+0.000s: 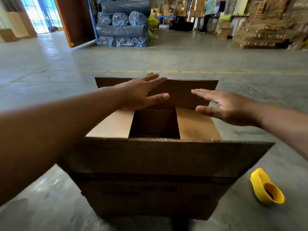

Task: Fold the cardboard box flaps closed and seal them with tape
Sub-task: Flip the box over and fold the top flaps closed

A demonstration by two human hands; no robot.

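Cardboard box [155, 177] on floor [50, 67], right in front of me. My left hand [141, 93] flat, fingers straight, on far flap [181, 95]; my right hand [223, 105] released, just near it, contact unclear. Side flaps down. Corrugated board looks stiff, light; push flap mid-edge. Yellow tape dispenser [266, 187] near right.

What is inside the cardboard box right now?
Through the gap between the side flaps, the cardboard box shows only a dark interior; nothing identifiable. The flaps cover the rest.
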